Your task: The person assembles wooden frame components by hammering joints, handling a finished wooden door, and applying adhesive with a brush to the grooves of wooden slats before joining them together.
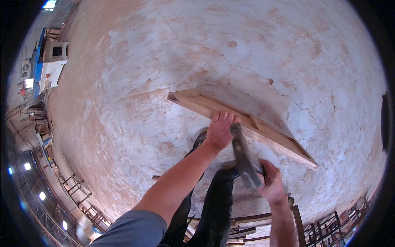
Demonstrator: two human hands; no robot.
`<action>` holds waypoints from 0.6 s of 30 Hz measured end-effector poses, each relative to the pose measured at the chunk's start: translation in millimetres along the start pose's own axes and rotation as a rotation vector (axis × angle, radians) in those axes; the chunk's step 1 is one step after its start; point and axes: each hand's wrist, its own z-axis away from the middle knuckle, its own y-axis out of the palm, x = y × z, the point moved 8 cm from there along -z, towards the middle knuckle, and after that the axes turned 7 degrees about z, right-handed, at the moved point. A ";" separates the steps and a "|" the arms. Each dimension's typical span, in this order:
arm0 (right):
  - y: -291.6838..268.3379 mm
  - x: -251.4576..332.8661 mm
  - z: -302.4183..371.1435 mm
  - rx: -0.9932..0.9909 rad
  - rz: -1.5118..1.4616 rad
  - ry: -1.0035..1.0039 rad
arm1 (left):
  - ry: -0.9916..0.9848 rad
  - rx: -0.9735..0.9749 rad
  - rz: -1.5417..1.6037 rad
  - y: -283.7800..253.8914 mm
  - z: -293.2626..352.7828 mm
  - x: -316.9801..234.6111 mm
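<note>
A shallow frame of pale bare wood [273, 143] stands in front of me on the floor, its long near rail running from upper left to lower right. A short crosspiece shows inside it. My left hand [221, 131] grips the near rail around its middle, fingers curled over the top edge. Close beside that hand is the far end of a long, dusty grey tool [243, 155], whose exact kind I cannot make out. My right hand [272, 181] is closed around the tool's near end, slightly blurred. My right palm's inner side is hidden.
A worn, cracked pale floor [164, 49] spreads around the frame. My dark-trousered legs [216, 206] are just below the hands. Several wooden strips [242, 232] lie behind my feet. Dark metal racks [327, 230] stand at lower right, and a blue-and-white machine [47, 70] at far left.
</note>
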 end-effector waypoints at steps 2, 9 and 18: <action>10.7 17.1 -41.8 0.053 0.296 -0.050 | -0.024 0.035 0.026 -4.7 -2.7 -1.2; 58.1 88.6 -139.8 0.363 0.429 -0.287 | -0.065 0.201 0.208 -9.4 -12.5 7.1; 76.7 82.0 -179.5 0.585 0.701 -0.075 | -0.197 0.116 0.190 48.7 18.3 16.6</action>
